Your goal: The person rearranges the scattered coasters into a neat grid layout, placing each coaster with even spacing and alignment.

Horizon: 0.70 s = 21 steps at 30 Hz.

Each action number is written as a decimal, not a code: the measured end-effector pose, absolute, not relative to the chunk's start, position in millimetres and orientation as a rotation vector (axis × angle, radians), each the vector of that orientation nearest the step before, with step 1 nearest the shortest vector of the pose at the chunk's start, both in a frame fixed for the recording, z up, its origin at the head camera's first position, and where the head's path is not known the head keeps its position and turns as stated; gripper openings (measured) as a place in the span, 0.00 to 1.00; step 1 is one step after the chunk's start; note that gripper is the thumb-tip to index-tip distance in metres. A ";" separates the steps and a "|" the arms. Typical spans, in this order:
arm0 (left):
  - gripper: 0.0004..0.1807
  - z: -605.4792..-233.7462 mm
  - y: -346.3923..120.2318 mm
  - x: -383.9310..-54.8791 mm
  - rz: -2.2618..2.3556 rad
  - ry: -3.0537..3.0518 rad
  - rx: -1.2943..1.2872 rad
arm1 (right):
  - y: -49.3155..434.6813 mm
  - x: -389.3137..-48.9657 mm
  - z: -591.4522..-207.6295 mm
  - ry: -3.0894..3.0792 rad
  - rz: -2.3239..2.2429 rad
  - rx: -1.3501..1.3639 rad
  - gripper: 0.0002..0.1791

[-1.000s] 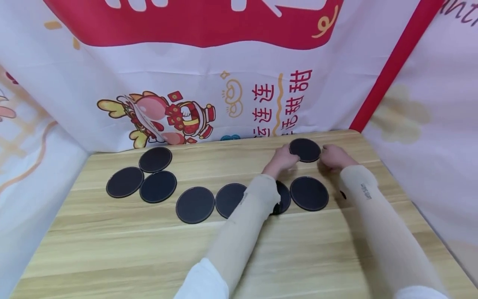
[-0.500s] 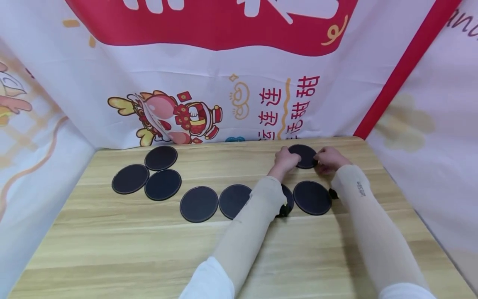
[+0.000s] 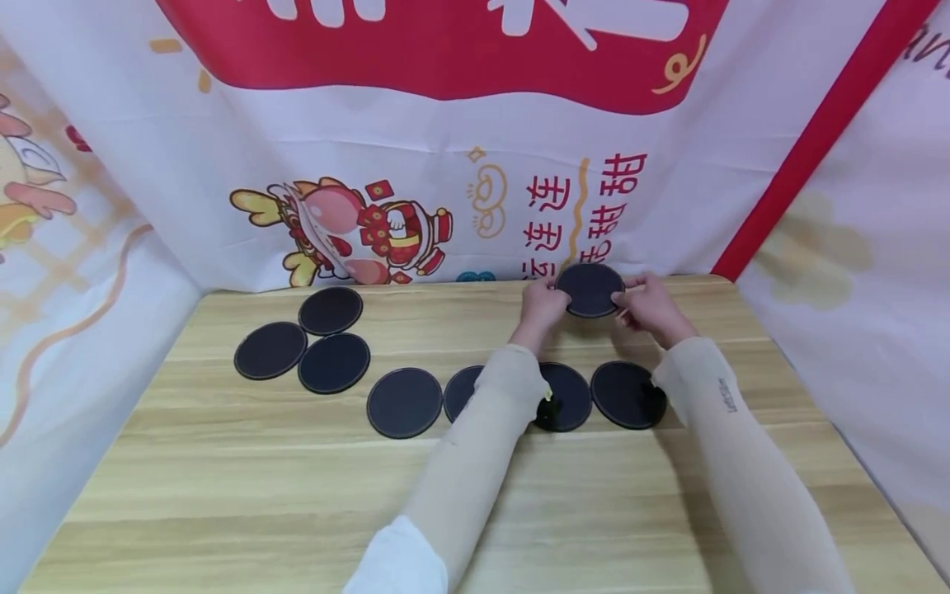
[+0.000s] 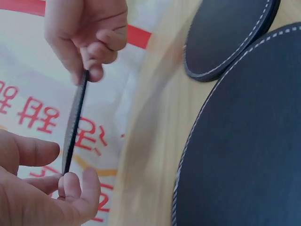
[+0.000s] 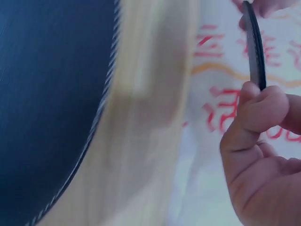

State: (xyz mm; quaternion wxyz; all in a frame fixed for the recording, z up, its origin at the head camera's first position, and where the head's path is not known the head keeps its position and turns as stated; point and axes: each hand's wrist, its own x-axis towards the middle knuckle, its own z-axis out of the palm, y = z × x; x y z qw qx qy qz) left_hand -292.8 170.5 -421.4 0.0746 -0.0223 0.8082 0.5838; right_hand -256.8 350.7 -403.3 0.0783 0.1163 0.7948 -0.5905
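Note:
A round black coaster (image 3: 591, 290) is held up near the back of the table, tilted so its flat face shows in the head view. My left hand (image 3: 540, 309) grips its left edge, and my right hand (image 3: 655, 312) pinches the right edge between thumb and fingers. In the left wrist view the same coaster (image 4: 75, 125) appears edge-on, spanning from one hand to the other. The right wrist view shows the raised coaster (image 5: 255, 47) above my right fingertips. Below my forearms, white-stitched coasters lie flat in a row, including the rightmost coaster (image 3: 622, 389).
At the left, three coasters lie grouped close together, among them the front coaster (image 3: 334, 363). The row's left end is another coaster (image 3: 405, 403); my left sleeve partly covers its neighbour. A printed white cloth (image 3: 416, 124) hangs behind the wooden table (image 3: 245, 478).
Both hands have raised the coaster off the back of the table and tilted it, shifting it slightly left. The right hand has closed on its right edge. The other coasters keep their arrangement.

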 end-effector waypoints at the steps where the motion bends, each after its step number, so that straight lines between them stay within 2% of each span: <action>1: 0.24 -419.0 165.8 -292.7 1.792 2.401 -0.070 | 346.0 -255.6 -399.1 2.362 -1.808 0.329 0.23; 2: 0.27 -417.0 161.4 -292.2 1.842 2.370 -0.071 | 341.8 -254.4 -395.1 2.336 -1.843 0.311 0.25; 8: 0.30 -409.1 131.0 -285.2 2.075 1.982 0.038 | 323.5 -245.4 -380.1 2.225 -1.925 0.192 0.33; 15: 0.39 -393.9 98.7 -269.3 2.020 1.771 0.238 | 309.8 -226.7 -374.4 1.981 -2.078 0.040 0.39; 21: 0.39 -384.1 70.8 -251.7 1.997 1.767 0.366 | 293.1 -208.6 -369.1 1.858 -2.140 -0.082 0.42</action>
